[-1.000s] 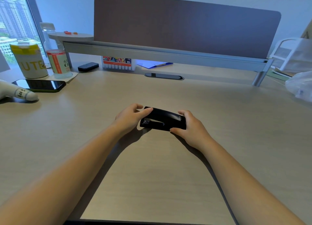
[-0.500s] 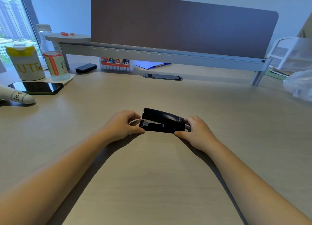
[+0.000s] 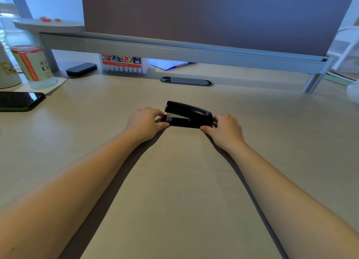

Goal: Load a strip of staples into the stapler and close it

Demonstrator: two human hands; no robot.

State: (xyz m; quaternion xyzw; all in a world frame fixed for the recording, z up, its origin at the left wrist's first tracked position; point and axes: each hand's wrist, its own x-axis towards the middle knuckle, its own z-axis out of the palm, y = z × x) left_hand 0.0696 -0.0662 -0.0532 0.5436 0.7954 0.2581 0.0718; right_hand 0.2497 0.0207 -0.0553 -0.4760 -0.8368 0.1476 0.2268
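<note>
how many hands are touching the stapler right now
2. The left hand grips the front end of the black stapler; the right hand holds its rear end. Both rest on the desk.

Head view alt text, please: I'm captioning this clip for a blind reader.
Two bare hands hold a black stapler on a pale wooden desk, the left hand at its front end, the right hand at its back. A dark phone and a labelled bottle stand far left, below a desk divider.
</note>
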